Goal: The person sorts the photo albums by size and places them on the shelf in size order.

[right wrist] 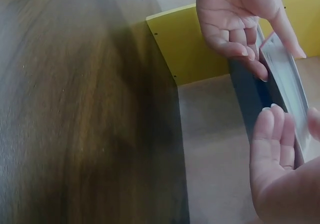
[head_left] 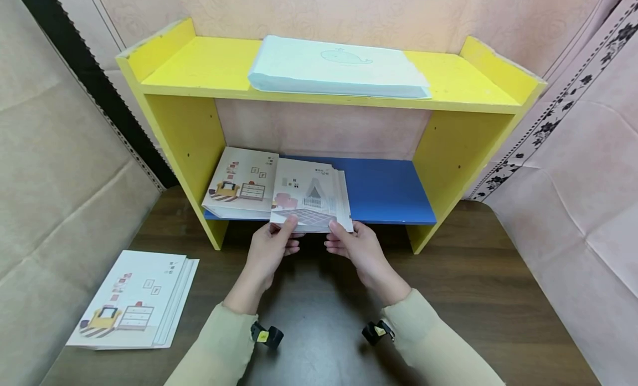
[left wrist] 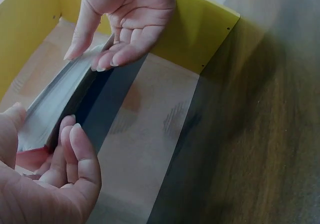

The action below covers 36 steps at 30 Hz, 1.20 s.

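Note:
Both hands grip the near edge of a stack of white picture booklets (head_left: 305, 189), whose top cover shows a grey pointed house and a pink sofa. My left hand (head_left: 268, 246) has its thumb over the front left corner and its fingers beneath. At the front right corner, my right hand (head_left: 360, 252) holds it the same way. The stack lies over the blue lower shelf (head_left: 386, 189). Beside it on the left is another pile of booklets (head_left: 239, 184). In the left wrist view, the stack's page edges (left wrist: 60, 101) show between the two hands.
Around the blue shelf stands a yellow shelf unit (head_left: 448, 148). A folded light-blue cloth or packet with a whale drawing (head_left: 344, 67) lies on its top board. More booklets (head_left: 132, 303) are stacked on the wooden table (head_left: 319, 341) at the left. Pale cloth (head_left: 573, 209) hangs around the sides.

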Available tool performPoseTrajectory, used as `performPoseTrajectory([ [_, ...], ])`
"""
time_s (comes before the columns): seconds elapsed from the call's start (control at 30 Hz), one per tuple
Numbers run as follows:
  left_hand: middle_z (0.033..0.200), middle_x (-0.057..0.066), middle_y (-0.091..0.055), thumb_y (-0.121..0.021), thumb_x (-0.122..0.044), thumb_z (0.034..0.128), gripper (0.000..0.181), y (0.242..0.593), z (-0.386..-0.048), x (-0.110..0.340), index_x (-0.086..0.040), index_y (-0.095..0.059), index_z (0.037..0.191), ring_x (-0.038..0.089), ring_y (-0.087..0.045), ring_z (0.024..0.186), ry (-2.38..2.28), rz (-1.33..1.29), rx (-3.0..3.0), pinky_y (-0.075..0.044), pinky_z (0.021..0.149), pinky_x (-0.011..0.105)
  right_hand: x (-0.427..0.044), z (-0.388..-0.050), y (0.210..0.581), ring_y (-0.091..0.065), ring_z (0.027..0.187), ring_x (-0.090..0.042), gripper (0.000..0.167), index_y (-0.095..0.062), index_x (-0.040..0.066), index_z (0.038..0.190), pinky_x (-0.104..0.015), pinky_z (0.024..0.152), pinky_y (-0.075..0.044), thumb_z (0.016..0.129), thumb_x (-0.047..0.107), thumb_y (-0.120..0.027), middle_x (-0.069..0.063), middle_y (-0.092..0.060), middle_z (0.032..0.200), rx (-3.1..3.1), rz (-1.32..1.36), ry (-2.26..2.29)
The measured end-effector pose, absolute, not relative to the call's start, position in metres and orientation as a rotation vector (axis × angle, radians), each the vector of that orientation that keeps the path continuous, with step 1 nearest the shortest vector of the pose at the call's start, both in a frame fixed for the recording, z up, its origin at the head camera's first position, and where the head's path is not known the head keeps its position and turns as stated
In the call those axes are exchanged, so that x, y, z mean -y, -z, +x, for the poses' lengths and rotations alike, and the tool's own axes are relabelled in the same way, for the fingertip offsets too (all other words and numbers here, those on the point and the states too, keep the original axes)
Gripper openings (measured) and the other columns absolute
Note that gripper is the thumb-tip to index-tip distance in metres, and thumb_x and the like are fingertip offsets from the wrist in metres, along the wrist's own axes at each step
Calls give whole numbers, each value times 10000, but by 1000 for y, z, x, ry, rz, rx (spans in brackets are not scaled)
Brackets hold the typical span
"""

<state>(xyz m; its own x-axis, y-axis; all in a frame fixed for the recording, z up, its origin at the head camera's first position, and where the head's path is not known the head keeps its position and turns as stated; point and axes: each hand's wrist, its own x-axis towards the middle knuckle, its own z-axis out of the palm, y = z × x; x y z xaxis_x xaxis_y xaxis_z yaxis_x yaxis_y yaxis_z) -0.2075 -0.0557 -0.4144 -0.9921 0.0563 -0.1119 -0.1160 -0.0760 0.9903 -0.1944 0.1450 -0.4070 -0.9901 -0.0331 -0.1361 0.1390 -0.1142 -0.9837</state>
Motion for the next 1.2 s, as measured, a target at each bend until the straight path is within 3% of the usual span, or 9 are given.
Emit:
performPoseTrajectory([
  [0.5, 860, 154, -708, -685, -657, 761, 680, 411, -216, 50, 3, -711, 923, 214, -680, 726, -2268, -238, -2018, -577, 694, 354, -132, -203, 411, -685, 777, -219, 625, -620, -3, 1028, -368, 767, -565, 768, 549, -755, -139, -653, 878, -1857, 427, 2313],
  [0.77, 806, 143, -707, -703, -679, 728, 686, 414, -217, 44, -9, -727, 872, 303, -683, 754, -2287, -311, -2043, -579, 672, 372, -133, -203, 410, -689, 720, -216, 610, -635, -13, 995, -360, 734, -572, 782, 547, -744, -151, -663, 838, -1918, 446, 2281],
  [1.0, 809, 146, -705, -696, -660, 753, 664, 415, -218, 45, -6, -725, 865, 212, -673, 675, -2287, -313, -2066, -577, 645, 349, -133, -205, 413, -689, 785, -284, 609, -639, -4, 991, -356, 726, -574, 790, 564, -726, -155, -669, 860, -1954, 432, 2239],
  [1.2, 842, 151, -701, -662, -672, 776, 662, 414, -220, 47, -21, -720, 883, 233, -669, 722, -2250, -290, -2118, -573, 700, 382, -132, -209, 413, -679, 807, -293, 625, -637, 0, 996, -346, 727, -573, 806, 593, -693, -207, -671, 936, -2053, 397, 2178],
])
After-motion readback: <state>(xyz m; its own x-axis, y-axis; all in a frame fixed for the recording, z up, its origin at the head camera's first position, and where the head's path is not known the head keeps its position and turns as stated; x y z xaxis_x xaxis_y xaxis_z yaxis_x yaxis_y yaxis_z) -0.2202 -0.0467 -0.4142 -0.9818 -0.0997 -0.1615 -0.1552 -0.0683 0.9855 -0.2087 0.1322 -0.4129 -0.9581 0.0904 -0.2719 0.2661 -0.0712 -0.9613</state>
